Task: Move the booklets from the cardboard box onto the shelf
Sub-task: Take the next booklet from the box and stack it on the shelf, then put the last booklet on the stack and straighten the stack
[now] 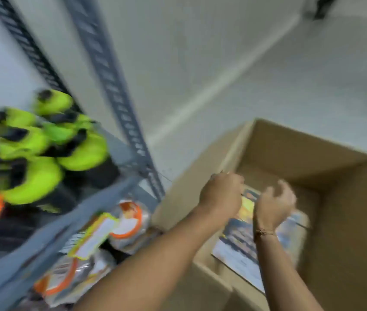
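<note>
An open cardboard box (339,221) stands on the floor at the lower right. Colourful booklets (238,250) lie flat on its bottom. Both my hands reach down into the box above them. My left hand (221,196) is curled at the far edge of the top booklet and seems to pinch it. My right hand (274,205) hovers just right of it with the fingers bent and apart, over the same edge. The grey metal shelf (50,230) stands at the left. The frame is blurred by motion.
On the shelf's upper level lie neon yellow-green and orange items (43,149). The lower level holds clear packets with orange rings (110,230). A slotted grey upright (119,97) rises between shelf and box. Behind is a white wall and pale floor.
</note>
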Demonstrator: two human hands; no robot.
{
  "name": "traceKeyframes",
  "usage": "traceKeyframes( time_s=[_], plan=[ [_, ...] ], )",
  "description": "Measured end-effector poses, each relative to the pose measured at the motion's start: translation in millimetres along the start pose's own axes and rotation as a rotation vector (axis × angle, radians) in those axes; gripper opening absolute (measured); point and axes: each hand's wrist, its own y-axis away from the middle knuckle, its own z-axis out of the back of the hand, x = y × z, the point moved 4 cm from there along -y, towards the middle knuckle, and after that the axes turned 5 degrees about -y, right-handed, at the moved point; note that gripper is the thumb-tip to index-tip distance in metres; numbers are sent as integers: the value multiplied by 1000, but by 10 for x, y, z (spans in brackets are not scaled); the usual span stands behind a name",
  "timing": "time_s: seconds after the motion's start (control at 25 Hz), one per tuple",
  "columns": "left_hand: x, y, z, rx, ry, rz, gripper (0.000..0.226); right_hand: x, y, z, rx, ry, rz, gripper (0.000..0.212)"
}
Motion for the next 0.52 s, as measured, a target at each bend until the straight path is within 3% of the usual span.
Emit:
traceKeyframes(
  time_s=[0.08,0.2,0.32,0.52],
  plan=[
    [-23,-352,-1191,378,-131,-2,31,-1111,-256,220,32,293,-415,48],
    [317,-663,-2442,580,-283,76,33,-2012,-214,369,189,534,-817,72],
    [737,-782,-3113,558,-210,329,51,-2451,-47,369,252,571,-842,82],
    [924,-802,-3337,445,-106,607,55,-2657,-103,427,189,620,-856,54]
  ],
)
